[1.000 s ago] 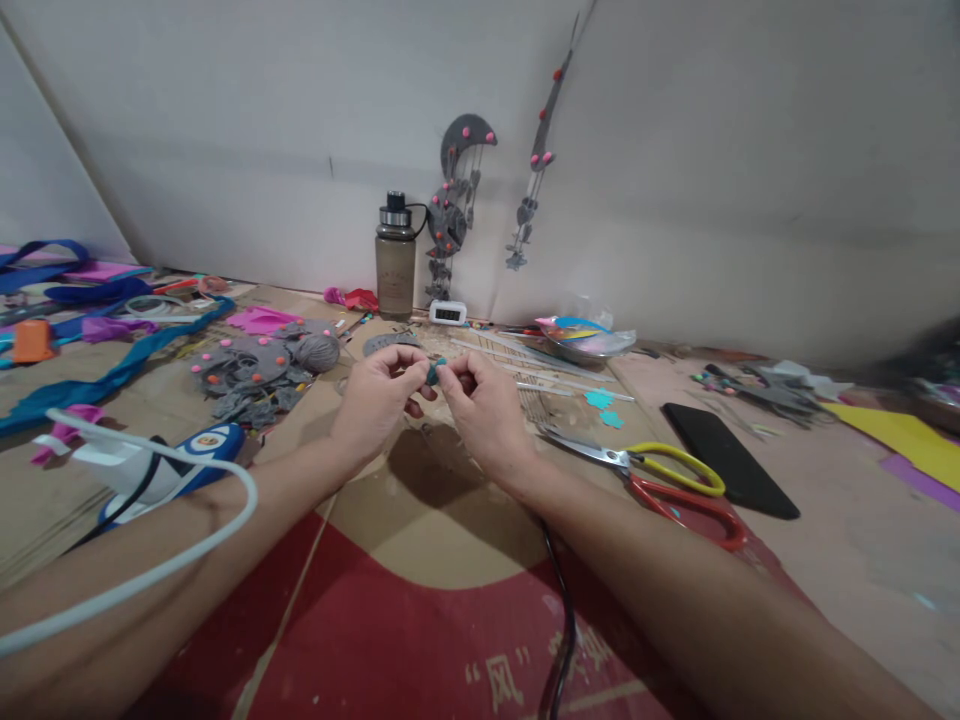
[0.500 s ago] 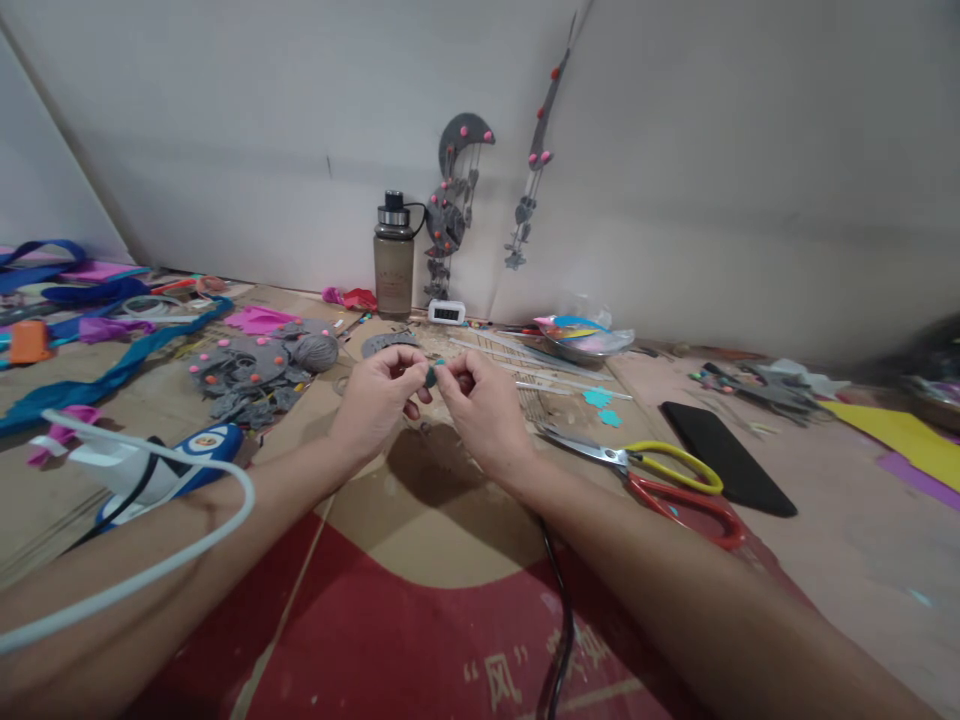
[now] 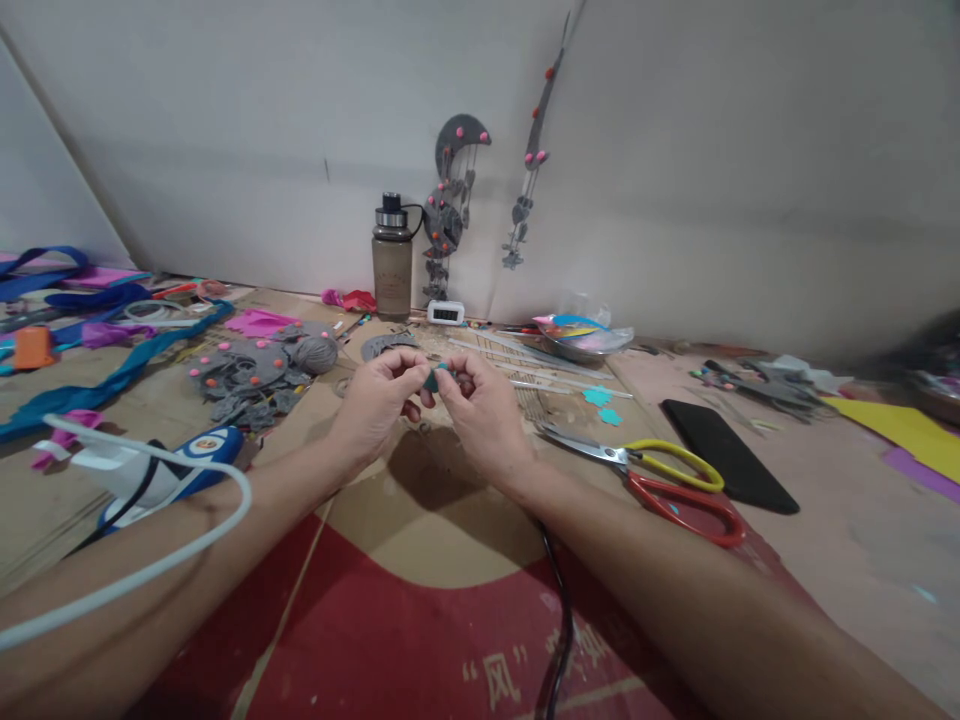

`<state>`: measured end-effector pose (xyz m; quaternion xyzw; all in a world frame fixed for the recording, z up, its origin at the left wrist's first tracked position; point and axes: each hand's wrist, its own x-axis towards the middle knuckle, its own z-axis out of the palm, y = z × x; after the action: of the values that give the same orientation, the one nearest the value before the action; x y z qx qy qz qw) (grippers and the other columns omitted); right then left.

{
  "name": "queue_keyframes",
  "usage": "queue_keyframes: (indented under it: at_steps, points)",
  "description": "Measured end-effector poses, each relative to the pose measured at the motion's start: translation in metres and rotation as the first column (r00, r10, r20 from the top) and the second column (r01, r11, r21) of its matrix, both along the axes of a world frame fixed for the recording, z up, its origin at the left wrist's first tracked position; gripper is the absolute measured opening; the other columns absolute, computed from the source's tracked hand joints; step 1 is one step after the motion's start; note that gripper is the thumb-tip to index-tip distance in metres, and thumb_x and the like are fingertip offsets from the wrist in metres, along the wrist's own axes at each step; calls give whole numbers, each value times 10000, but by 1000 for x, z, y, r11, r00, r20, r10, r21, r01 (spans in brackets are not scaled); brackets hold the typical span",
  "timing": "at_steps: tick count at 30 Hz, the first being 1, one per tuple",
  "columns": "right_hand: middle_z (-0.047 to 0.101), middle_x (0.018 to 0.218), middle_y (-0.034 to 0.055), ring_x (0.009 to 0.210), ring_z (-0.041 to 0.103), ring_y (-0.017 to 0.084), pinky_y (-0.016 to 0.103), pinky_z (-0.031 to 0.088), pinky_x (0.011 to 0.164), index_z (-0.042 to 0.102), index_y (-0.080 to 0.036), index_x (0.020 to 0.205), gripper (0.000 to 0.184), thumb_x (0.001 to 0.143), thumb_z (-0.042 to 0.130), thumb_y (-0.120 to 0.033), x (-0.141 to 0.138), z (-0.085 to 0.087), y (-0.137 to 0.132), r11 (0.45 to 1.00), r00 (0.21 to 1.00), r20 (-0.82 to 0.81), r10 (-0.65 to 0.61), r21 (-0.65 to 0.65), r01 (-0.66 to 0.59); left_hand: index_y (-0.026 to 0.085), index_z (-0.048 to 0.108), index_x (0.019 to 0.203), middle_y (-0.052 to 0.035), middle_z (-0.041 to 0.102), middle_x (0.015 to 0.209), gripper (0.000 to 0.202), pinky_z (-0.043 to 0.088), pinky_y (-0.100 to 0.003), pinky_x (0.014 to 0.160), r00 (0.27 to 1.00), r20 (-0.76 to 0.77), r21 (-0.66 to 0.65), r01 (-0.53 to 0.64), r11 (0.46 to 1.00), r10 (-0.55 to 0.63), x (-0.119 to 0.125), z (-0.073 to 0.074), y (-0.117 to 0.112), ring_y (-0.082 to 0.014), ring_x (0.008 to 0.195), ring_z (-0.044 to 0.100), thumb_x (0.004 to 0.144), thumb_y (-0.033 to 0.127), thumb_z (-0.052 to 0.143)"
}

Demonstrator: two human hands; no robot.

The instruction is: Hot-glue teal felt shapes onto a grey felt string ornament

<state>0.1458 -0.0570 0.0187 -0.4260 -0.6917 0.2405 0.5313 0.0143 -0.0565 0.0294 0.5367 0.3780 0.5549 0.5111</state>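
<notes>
A small teal piece [image 3: 431,380], perhaps felt, is pinched between both hands above the cardboard. My left hand [image 3: 384,398] grips it from the left with thumb and fingertips. From the right, my right hand [image 3: 480,405] holds the same piece, its thumb against it. The fingertips cover much of the piece, so its full shape is hidden. Right of my hands lie turquoise flower-shaped cutouts [image 3: 598,396] and scissors [image 3: 626,458] with one yellow and one red handle. Behind my left hand is a flat grey felt piece [image 3: 386,345].
A black phone [image 3: 727,455] lies beyond the scissors. A bottle [image 3: 392,265] and a small digital clock [image 3: 446,313] stand by the wall. Grey felt pieces with a yarn ball [image 3: 315,353] sit left. A white cable [image 3: 244,505] arches across my left forearm from a power strip [image 3: 206,455].
Both hands stay nearly in place. The teal piece has shifted slightly between the fingertips, and the right thumb now lies further over it.
</notes>
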Motion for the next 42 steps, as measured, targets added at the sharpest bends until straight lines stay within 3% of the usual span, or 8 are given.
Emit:
queue_keyframes:
  at_steps: [8, 13, 17, 22, 28, 36, 42]
  points:
    - [598, 730, 3, 674, 519, 122, 231, 382, 597, 547, -196, 752, 171, 853, 475, -314, 3, -1, 2, 1000, 1000, -7, -9, -29, 9, 156, 604, 736, 12, 558, 632, 202, 386, -180, 410, 997, 63, -60, 52, 997, -48, 1, 0, 0, -82, 512, 533, 678, 321, 706]
    - [607, 730, 5, 693, 540, 128, 238, 400, 622, 561, -199, 803, 172, 870, 448, -310, 4, -2, 2, 999, 1000, -8, 16, -29, -16, 157, 615, 732, -13, 592, 668, 212, 414, -199, 411, 995, 67, -31, 72, 997, -70, -1, 0, 0, -103, 527, 555, 729, 366, 651]
    - [607, 733, 8, 690, 536, 130, 241, 400, 622, 562, -198, 796, 172, 870, 450, -305, 4, -2, 1, 1000, 1000, 7, -3, -20, 3, 153, 617, 734, -11, 594, 620, 230, 430, -207, 433, 998, -39, 30, 55, 998, -54, -3, 2, 0, -108, 524, 562, 720, 378, 661]
    - [604, 768, 19, 706, 529, 136, 246, 391, 616, 557, -199, 780, 181, 870, 459, -322, 4, -2, 0, 1000, 999, 45, -24, 2, 24, 146, 606, 730, -6, 596, 600, 172, 434, -204, 440, 965, -251, 143, -36, 989, 71, 0, 12, -8, -99, 487, 554, 711, 308, 659]
    - [588, 781, 19, 684, 507, 133, 255, 375, 609, 559, -196, 781, 179, 870, 468, -321, 4, 0, -4, 998, 991, 123, -49, 34, 45, 155, 570, 679, 17, 572, 566, 81, 421, -191, 441, 942, -308, 171, -85, 982, 135, 2, 17, -14, -80, 459, 519, 718, 217, 604]
    - [602, 755, 19, 663, 514, 134, 254, 389, 605, 554, -199, 797, 152, 859, 483, -318, 2, -3, -2, 1000, 999, 37, -19, 1, 19, 156, 586, 717, 15, 562, 564, 128, 435, -202, 464, 989, -150, 89, 31, 996, -17, -1, 2, 0, -84, 477, 523, 748, 273, 628]
    - [615, 781, 27, 706, 540, 135, 258, 413, 657, 570, -191, 823, 194, 877, 461, -343, 3, -5, -1, 999, 998, -40, 44, -18, -45, 151, 590, 734, 14, 562, 597, 155, 455, -208, 498, 997, -34, 75, 65, 995, -63, -3, -3, 5, -83, 516, 527, 761, 295, 640]
